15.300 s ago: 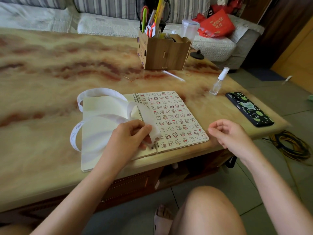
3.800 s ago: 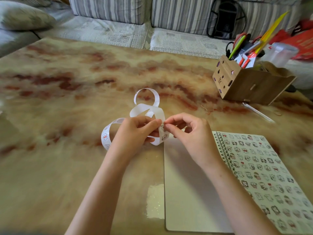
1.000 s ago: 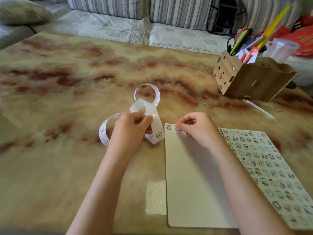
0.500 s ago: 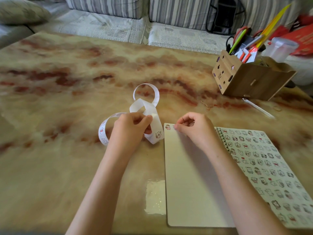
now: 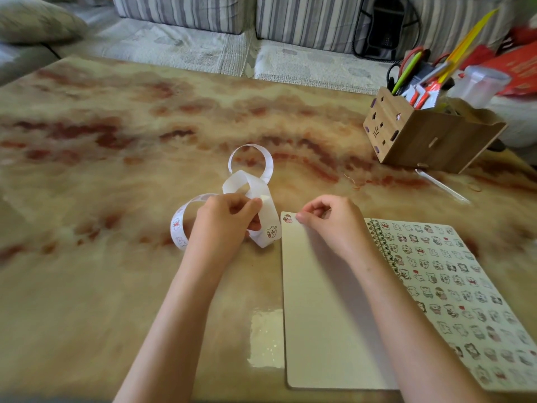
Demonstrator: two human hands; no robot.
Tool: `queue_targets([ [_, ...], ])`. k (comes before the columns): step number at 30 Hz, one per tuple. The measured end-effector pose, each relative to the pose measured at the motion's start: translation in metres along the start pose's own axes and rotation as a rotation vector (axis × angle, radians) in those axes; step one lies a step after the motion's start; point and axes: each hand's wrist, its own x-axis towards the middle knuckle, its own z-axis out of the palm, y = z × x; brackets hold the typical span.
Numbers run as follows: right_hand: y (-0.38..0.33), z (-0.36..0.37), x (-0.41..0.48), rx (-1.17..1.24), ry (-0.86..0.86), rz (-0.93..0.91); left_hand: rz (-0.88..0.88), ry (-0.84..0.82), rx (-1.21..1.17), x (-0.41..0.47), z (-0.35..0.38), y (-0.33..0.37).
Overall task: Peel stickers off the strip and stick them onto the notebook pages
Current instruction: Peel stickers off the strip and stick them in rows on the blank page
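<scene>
View from above the seated person's forearms. The left grip (image 5: 223,222) is clenched around the sticker strip (image 5: 268,219), thumb and fingers pinching the white backing where two of its loops cross. One loop of the strip curls outward to the left of this grip and shows small cartoon stickers on its inner face; another rises beyond the knuckles and stands on the desk (image 5: 116,141); a short tail with one bear sticker hangs just to the right of the thumb. The right grip (image 5: 334,225) lies just right of that tail, apart from it, with fingers curled and the fingertips (image 5: 300,219) lowered onto the top edge of the blank page of the notebook (image 5: 319,315). Whether a sticker is pinched beneath them cannot be told. One placed sticker (image 5: 287,219) sits in the page's upper left corner, between the two grips and just beside the right fingertips. Under the right wrist runs the spiral binding (image 5: 383,248); the opposite page (image 5: 450,286), to the right of the forearm, is covered in rows of stickers. Well beyond the right grip stands a wooden organiser (image 5: 430,141) holding pens.
</scene>
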Motion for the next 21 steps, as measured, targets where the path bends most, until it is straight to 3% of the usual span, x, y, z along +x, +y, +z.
queue_targets([
  [21, -0.0052, 0.0076, -0.0022, -0.175, 0.099, -0.009, 0.011, -0.05, -0.094, -0.0045, 0.0036, 0.0061],
])
